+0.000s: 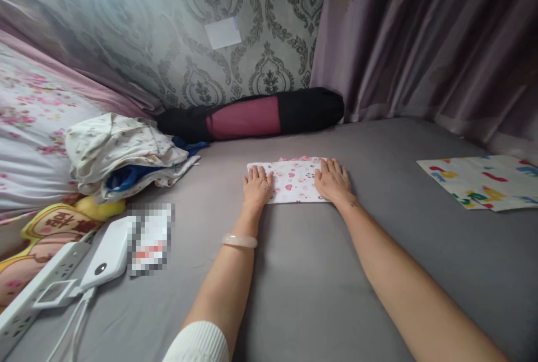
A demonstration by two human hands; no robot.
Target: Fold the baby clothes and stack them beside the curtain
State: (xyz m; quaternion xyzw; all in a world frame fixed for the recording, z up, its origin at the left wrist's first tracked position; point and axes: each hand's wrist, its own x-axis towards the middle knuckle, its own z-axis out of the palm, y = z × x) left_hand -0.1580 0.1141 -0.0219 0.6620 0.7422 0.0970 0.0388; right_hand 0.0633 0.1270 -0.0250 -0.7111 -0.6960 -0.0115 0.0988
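Note:
A folded white cloth (292,182) with pink and red prints lies flat on the grey bed sheet (302,272). A bit of pink trim (300,158) shows along its far edge. My left hand (256,185) rests flat on the left end of the cloth, fingers stretched out. On the right end lies my right hand (333,180), also flat with its fingers pointing away from me. Neither hand grips the cloth; both press or rest on top of it. A pale bangle (239,240) circles my left wrist.
A black and dark-red long bag (244,117) lies along the wall. Left are crumpled clothes (126,149), a yellow cushion (54,227), a power strip (42,289), a white power bank (110,253) with cables and a blurred-out item (151,238). A colourful patterned cloth (483,182) lies right.

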